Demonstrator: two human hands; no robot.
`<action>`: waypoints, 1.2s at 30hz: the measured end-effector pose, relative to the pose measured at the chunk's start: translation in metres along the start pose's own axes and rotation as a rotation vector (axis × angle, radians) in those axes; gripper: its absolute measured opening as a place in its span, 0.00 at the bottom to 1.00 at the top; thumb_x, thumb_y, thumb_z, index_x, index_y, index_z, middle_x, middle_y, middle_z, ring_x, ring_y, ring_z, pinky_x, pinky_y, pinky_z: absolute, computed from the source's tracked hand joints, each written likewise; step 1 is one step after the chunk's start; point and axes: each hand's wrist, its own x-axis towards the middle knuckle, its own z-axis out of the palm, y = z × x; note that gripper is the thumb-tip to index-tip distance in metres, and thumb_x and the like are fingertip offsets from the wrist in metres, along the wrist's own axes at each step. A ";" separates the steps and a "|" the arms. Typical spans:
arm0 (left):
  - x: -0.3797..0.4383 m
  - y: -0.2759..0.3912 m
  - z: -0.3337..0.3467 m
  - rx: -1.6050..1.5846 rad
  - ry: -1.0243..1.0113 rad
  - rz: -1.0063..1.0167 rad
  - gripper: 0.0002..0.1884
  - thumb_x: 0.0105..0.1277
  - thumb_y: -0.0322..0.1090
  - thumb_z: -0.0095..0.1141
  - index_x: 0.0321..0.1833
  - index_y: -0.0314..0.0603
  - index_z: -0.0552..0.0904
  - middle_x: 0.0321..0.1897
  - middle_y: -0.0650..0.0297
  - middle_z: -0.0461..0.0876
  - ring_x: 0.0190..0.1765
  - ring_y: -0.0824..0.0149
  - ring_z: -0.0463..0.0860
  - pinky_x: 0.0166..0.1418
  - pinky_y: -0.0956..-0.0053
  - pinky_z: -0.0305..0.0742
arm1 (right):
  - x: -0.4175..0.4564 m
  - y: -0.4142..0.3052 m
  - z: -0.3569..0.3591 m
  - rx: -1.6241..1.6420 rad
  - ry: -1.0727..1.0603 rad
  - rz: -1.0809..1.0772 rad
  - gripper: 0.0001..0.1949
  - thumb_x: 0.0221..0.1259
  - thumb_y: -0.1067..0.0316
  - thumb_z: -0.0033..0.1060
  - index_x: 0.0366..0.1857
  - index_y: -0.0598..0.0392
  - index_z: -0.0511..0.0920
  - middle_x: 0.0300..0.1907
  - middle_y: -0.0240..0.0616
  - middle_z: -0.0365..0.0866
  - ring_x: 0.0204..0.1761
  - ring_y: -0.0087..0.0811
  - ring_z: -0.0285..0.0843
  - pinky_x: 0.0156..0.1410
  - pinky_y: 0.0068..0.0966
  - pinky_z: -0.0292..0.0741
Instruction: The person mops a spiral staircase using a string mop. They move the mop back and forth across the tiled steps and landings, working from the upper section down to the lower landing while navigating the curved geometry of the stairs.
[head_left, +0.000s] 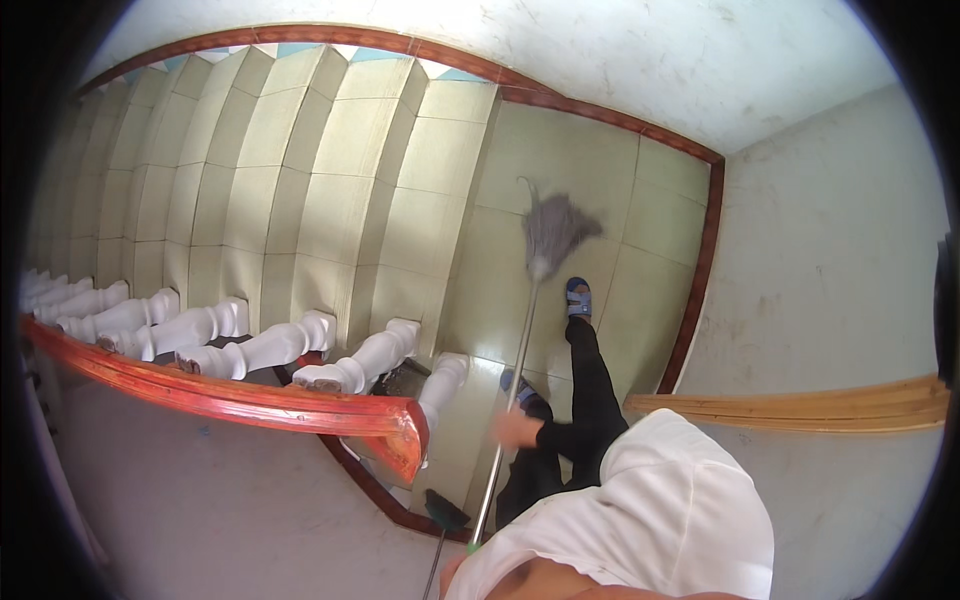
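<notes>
A mop with a metal handle slants up the view. Its greyish-purple head is spread and blurred on the tiled landing, beside the bottom-looking edge of a staircase. My right hand, in a black sleeve, is wrapped around the middle of the handle. Lower in view, my left hand is mostly hidden by my white clothing, at the handle's upper end below a green collar. My feet, in blue sandals, stand right of and close to the handle.
Tiled steps run off left, bordered by white balusters and a red handrail. A dark broom stands near the lower wall. Dark-red skirting edges the landing. A wooden rail juts from the right.
</notes>
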 end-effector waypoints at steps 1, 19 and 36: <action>-0.011 -0.007 -0.009 0.038 0.043 -0.031 0.16 0.64 0.43 0.51 0.48 0.43 0.78 0.18 0.67 0.74 0.19 0.77 0.69 0.23 0.82 0.65 | 0.002 -0.032 0.014 -0.006 -0.130 -0.015 0.08 0.42 0.59 0.56 0.20 0.51 0.77 0.24 0.39 0.77 0.33 0.41 0.73 0.28 0.46 0.68; 0.065 0.142 0.079 -0.052 -0.086 0.133 0.15 0.60 0.33 0.54 0.49 0.36 0.76 0.17 0.73 0.69 0.17 0.80 0.66 0.18 0.83 0.59 | -0.005 0.193 -0.157 -0.205 0.191 0.187 0.04 0.41 0.60 0.57 0.21 0.43 0.79 0.29 0.30 0.77 0.41 0.36 0.71 0.35 0.38 0.67; -0.056 0.244 0.072 -0.111 -0.098 0.068 0.14 0.60 0.34 0.56 0.47 0.33 0.79 0.28 0.70 0.77 0.29 0.79 0.73 0.32 0.82 0.69 | -0.050 0.116 -0.193 0.055 0.047 0.093 0.06 0.37 0.64 0.59 0.23 0.48 0.79 0.28 0.37 0.77 0.39 0.39 0.74 0.33 0.44 0.69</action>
